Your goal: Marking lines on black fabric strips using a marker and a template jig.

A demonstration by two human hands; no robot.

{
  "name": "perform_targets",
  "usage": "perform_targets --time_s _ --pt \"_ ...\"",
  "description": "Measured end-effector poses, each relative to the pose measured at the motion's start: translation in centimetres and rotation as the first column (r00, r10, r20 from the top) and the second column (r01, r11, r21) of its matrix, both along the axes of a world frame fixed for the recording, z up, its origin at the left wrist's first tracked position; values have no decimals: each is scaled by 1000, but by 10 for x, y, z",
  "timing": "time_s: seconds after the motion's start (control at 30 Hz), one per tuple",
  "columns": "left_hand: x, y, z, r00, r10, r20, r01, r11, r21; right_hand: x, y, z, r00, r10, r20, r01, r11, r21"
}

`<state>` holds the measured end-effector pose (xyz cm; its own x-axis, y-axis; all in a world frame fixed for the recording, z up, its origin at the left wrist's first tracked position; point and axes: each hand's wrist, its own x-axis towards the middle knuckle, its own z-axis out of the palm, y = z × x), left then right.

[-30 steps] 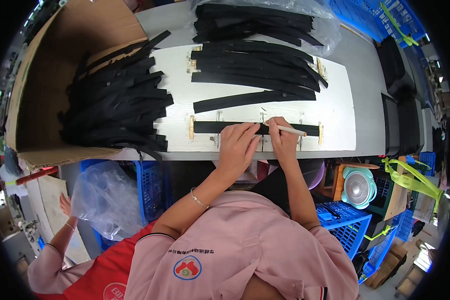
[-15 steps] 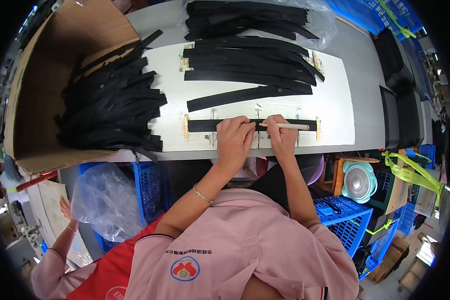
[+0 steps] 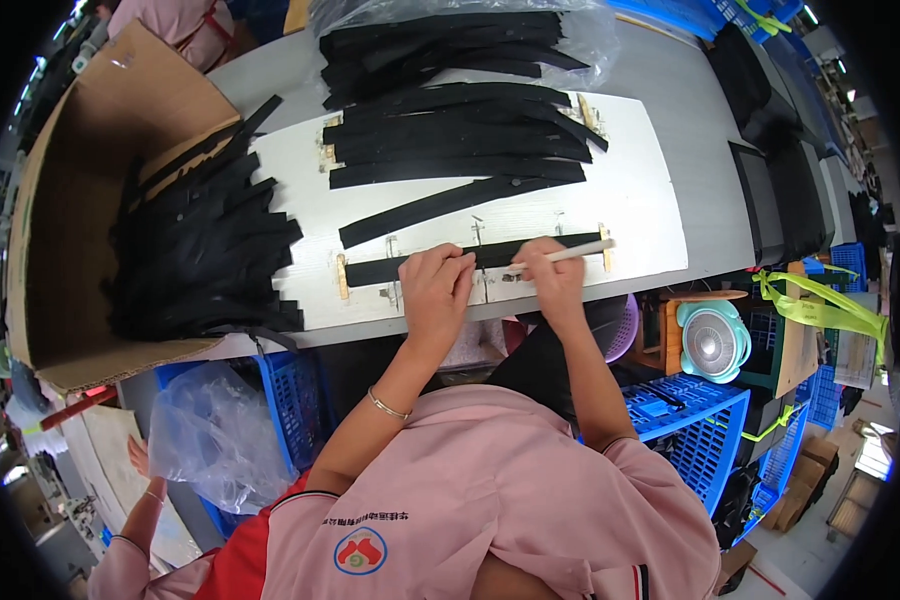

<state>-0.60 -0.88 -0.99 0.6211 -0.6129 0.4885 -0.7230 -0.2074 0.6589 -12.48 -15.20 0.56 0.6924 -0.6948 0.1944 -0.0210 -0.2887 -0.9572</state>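
Observation:
A black fabric strip (image 3: 375,271) lies across a white board (image 3: 650,210), between a small wooden block (image 3: 343,277) at its left end and another wooden block (image 3: 606,248) at its right. My left hand (image 3: 435,295) presses on the strip's middle with its bent fingers held together. Pinched in my right hand (image 3: 556,290) is a slim white pencil (image 3: 582,249), slanting up to the right. Its lower tip is close to the strip's near edge, beside a dark line drawn on the board; whether it touches is unclear. Another loose strip (image 3: 420,212) rests just beyond.
Farther back lies a row of black strips (image 3: 450,130), and behind it a pile (image 3: 420,55) on clear plastic. An open cardboard box (image 3: 65,230) full of strips stands left. Blue crates (image 3: 695,430) and a small fan (image 3: 713,342) are at right. Another person's hand (image 3: 138,455) shows lower left.
The view has shifted, so the board appears lower on its left side. The pencil has turned to a steeper slant, its tip now nearer the strip's near edge. My left hand stays on the strip.

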Motion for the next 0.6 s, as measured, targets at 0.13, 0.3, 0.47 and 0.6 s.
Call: perform_targets --time_s 0.13,0.3,0.47,0.6 --pt "-2 0 3 1000 9 15 -9 1000 9 -30 -42 18 970 -239 -30 241 965 100" --pt "-6 -5 5 1000 13 25 -14 1000 18 -38 -65 -7 979 -193 -61 194 981 24" --pt "-26 -44 14 990 -136 21 137 990 -34 -35 -64 -7 983 -178 -50 178 984 -10" --pt "-37 -77 5 978 -207 -2 206 976 -63 -33 -64 -9 980 -179 -86 177 984 -30"
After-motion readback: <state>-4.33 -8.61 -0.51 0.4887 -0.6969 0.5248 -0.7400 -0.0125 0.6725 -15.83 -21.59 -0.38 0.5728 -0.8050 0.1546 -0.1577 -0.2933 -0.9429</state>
